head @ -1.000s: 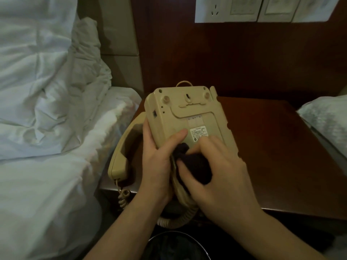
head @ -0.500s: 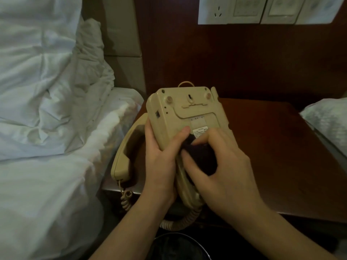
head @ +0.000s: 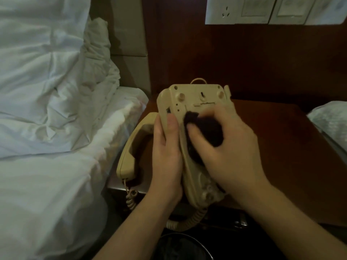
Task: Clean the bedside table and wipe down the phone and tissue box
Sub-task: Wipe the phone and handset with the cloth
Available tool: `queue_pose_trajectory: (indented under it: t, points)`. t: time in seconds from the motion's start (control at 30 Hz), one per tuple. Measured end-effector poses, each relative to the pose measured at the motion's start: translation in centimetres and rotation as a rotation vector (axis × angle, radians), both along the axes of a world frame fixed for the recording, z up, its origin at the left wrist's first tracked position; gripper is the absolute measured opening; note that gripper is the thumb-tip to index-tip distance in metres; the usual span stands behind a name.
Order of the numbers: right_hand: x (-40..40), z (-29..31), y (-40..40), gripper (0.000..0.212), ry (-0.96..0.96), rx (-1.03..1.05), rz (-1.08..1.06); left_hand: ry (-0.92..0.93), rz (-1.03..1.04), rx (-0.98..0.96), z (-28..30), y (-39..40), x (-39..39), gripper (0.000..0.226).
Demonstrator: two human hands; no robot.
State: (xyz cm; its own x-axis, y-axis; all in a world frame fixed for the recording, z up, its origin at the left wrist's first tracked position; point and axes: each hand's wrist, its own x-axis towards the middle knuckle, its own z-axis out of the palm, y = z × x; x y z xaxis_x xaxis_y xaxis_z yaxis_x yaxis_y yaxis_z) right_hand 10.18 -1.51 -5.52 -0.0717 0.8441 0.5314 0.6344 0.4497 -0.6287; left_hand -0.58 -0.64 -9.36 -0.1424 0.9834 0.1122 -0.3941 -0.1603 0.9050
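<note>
Now the left hand (head: 165,156) held the phone (head: 187,102) tipped up over the bedside table (head: 281,147), while the right hand (head: 229,147) gripped a dark cloth (head: 204,128), rubbing its underside. No tissue box showed; that job looked left.

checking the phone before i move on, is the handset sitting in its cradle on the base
No, the handset lies on the bedside table left of the phone base, which the left hand holds upturned.

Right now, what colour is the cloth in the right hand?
Dark, nearly black cloth, seen in the head view.
</note>
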Motion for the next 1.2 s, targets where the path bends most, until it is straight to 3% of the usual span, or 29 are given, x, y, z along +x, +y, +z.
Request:
queue_pose_trajectory:
  t: [0.1, 0.27, 0.47, 0.7, 0.87, 1.03, 1.2]
  points:
    - [-0.1, -0.2, 1.0, 0.015, 0.013, 0.008, -0.04, 0.012, 0.023, -0.015, -0.3, -0.2, 0.1, 0.066]
    - [0.4, -2.0, -2.2, 0.015, -0.067, -0.124, 0.095, 0.016, 0.09, -0.042, -0.5, -0.3, -0.5, 0.053]
    - [-0.4, 0.2, 1.2, 0.012, 0.009, -0.02, -0.016, -0.036, 0.061, -0.035, -0.1, -0.6, 0.2, 0.048]
    - [0.8, -1.5, -1.4, 0.015, -0.08, -0.192, 0.09, -0.067, 0.082, -0.069, -0.3, -0.4, -0.5, 0.048]
    - [1.1, -1.9, 0.9, 0.016, 0.156, -0.132, -0.084, -0.083, 0.017, 0.018, -0.2, -0.8, -0.1, 0.061]
    - [1.8, -1.9, 0.3, 0.012, 0.64, -0.234, -0.026, 0.052, -0.032, 0.187, -0.6, -0.8, 0.0, 0.091]
    - [3.7, -1.9, 0.9, 0.013, 0.754, -0.463, 0.021, 0.053, -0.041, 0.131, -2.1, -0.8, 0.7, 0.105]
